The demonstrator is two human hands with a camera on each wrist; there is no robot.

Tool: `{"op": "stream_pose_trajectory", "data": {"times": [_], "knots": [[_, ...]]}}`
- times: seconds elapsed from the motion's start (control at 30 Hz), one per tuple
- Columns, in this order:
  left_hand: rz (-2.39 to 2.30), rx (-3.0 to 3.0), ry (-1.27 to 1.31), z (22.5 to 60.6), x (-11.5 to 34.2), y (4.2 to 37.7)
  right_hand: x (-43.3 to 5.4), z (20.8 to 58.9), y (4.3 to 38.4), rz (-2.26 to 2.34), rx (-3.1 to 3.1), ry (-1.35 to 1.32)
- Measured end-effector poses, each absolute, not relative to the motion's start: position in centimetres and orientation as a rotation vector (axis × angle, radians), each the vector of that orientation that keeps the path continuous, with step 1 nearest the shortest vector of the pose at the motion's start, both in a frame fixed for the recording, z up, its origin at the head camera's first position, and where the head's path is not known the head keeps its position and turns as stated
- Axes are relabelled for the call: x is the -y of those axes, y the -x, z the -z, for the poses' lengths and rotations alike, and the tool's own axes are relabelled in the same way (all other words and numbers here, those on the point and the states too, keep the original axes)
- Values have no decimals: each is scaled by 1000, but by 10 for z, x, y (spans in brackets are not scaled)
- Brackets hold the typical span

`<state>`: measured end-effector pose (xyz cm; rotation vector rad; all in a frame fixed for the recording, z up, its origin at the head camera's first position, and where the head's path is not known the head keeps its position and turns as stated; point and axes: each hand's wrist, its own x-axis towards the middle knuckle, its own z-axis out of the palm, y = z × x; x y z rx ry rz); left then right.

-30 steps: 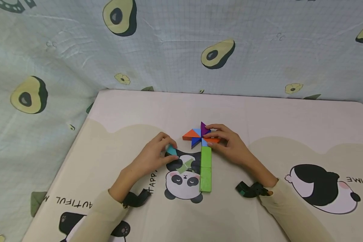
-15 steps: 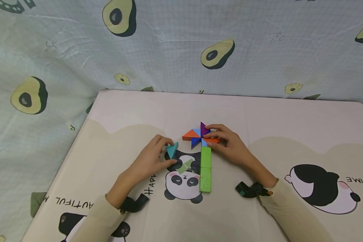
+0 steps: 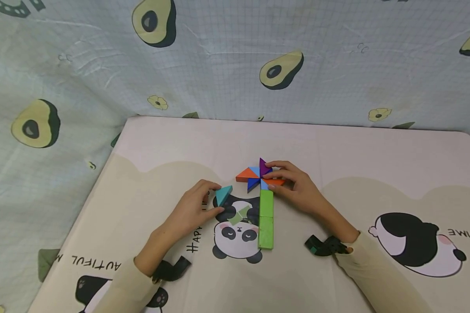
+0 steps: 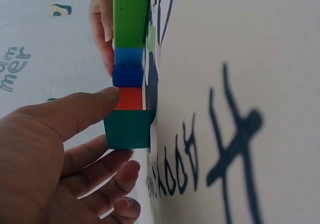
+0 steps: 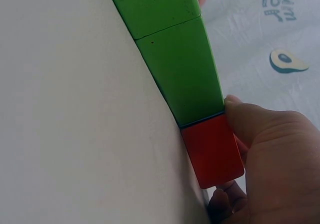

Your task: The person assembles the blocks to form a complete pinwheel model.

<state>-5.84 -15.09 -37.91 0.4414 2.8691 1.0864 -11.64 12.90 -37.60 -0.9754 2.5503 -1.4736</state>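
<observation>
My left hand [image 3: 192, 204] is at a teal triangular block [image 3: 224, 195], its thumb and fingers on opposite sides; the left wrist view shows the block's teal side [image 4: 127, 129] between them. To its right stands a pinwheel shape of orange, light blue, dark blue and purple triangular blocks. My right hand [image 3: 297, 187] grips its right side, fingertips by the purple block [image 3: 263, 168] and thumb below the orange block [image 3: 276, 181]. In the right wrist view, that block's reddish end [image 5: 213, 151] lies between thumb and fingers. Green blocks [image 3: 266, 219] run from the pinwheel towards me.
The blocks lie on a cream tablecloth [image 3: 297, 282] with printed pandas and lettering. An avocado-patterned cloth [image 3: 219, 61] rises behind the table and along its left side. A dark strap-mounted camera [image 3: 325, 245] sits at my right wrist, another [image 3: 172, 269] at the left.
My left hand has drawn slightly left and its thumb and fingers have spread wider. The teal block has turned and shows more fully. The right hand and the other blocks have stayed in place.
</observation>
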Motion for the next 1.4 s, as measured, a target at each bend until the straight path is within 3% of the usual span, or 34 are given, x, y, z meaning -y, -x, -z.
{"op": "stream_pose_trajectory", "data": {"times": [0.4, 1.4], "knots": [[-1219, -2883, -486, 383, 149, 58, -139, 416, 134, 1482, -2551, 981], [-1255, -2737, -640, 370, 112, 53, -140, 418, 136, 1490, -2553, 1063]]}}
